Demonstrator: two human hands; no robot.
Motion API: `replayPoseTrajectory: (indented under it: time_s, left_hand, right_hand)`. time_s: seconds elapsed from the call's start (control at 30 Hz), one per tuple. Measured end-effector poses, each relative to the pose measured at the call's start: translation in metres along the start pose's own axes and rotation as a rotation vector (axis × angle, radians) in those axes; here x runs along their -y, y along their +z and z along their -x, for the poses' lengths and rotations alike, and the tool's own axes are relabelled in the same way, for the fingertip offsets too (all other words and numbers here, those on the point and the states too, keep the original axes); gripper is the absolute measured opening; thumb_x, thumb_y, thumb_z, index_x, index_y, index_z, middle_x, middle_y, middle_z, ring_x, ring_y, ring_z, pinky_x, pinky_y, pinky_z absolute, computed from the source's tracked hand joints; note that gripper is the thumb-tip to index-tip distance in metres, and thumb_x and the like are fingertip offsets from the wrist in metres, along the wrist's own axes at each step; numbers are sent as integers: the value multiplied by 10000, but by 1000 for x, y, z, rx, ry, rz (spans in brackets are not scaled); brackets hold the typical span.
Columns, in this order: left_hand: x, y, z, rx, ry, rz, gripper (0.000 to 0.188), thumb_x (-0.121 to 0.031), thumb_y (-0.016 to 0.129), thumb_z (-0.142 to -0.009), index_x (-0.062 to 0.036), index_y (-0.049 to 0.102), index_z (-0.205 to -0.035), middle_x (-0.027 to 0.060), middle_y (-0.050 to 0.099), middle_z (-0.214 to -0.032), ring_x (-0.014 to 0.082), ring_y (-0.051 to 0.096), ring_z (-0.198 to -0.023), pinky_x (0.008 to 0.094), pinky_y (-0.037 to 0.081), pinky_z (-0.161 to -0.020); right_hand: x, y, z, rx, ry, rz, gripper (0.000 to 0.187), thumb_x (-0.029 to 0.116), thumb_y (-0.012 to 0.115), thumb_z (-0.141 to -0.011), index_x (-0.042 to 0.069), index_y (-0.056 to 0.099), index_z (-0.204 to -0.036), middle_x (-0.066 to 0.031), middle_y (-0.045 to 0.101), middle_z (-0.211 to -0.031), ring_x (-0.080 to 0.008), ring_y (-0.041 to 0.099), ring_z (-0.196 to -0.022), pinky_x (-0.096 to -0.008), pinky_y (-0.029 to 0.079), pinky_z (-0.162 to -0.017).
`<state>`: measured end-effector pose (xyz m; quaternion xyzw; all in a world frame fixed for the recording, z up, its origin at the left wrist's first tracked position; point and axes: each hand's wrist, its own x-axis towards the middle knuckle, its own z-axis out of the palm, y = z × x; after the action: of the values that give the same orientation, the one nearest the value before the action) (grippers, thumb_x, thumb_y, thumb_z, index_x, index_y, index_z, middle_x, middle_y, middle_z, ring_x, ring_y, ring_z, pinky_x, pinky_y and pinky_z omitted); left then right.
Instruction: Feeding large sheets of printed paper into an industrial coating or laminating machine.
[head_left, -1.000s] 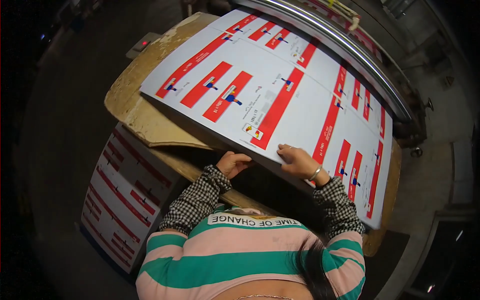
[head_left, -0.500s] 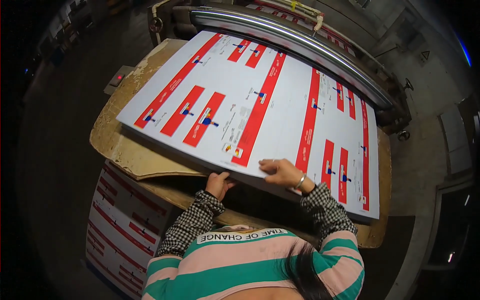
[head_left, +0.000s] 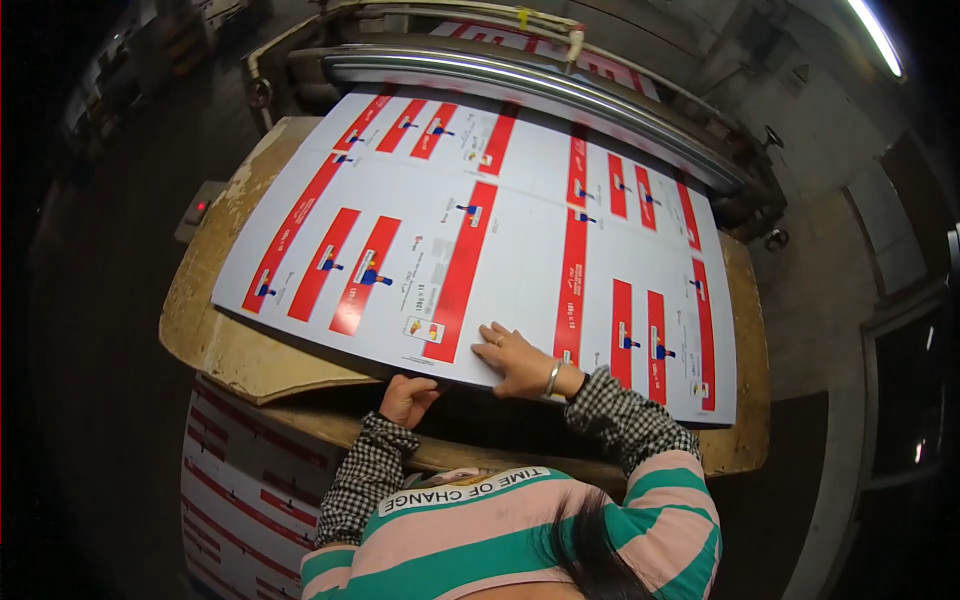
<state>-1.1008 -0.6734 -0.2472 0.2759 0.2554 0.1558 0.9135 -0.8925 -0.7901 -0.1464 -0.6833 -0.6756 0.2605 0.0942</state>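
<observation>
A large white printed sheet (head_left: 520,260) with red bands and blue figures lies on top of a stack, its far side reaching toward a metal roller (head_left: 520,75). My right hand (head_left: 518,362) rests palm down on the sheet close to its near edge, fingers spread, with a ring and a bracelet showing. To its left, my left hand (head_left: 408,400) is closed at the near edge, pinching the rim of the sheet; some of its fingertips are hidden there. How many layers it grips I cannot tell.
A worn wooden board (head_left: 225,355) under the stack sticks out at the left and right. More red-and-white printed sheets (head_left: 250,490) are stacked low at the left. Handwheels (head_left: 775,240) project from the machine's right side. A small box with a red light (head_left: 200,208) is at the far left.
The view has shifted, so the sheet and roller appear lower and further left. My right hand has come left and now lies flat on the sheet. My left hand stays at the near edge.
</observation>
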Motion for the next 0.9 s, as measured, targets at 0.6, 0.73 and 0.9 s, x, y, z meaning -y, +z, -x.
replayPoseTrajectory:
  time_s: [0.6,0.73,0.9]
  left_hand:
    - [-9,31,-6,-176,68,30,293,-71,453,-806,63,448,-1066,159,538,-1026,255,568,-901,355,493,-740]
    - [-8,33,-6,-156,49,5,250,-108,478,-837,20,462,-1051,110,566,-945,220,592,-813,316,517,-670]
    - [-4,29,-1,-86,3,59,153,-41,519,-792,3,522,-938,88,585,-877,184,589,-761,307,513,-669]
  right_hand:
    - [-18,-25,-11,-19,129,-398,362,138,599,-648,0,590,-983,-165,520,-1132,-248,549,-983,-283,442,-826]
    - [-51,-27,-43,-283,372,-120,369,210,618,-661,-12,578,-953,-198,499,-1132,-298,468,-1066,-308,381,-888]
    - [-30,24,-30,16,140,117,963,449,718,-545,76,247,-1297,-241,213,-1328,-425,187,-1229,-569,228,-947]
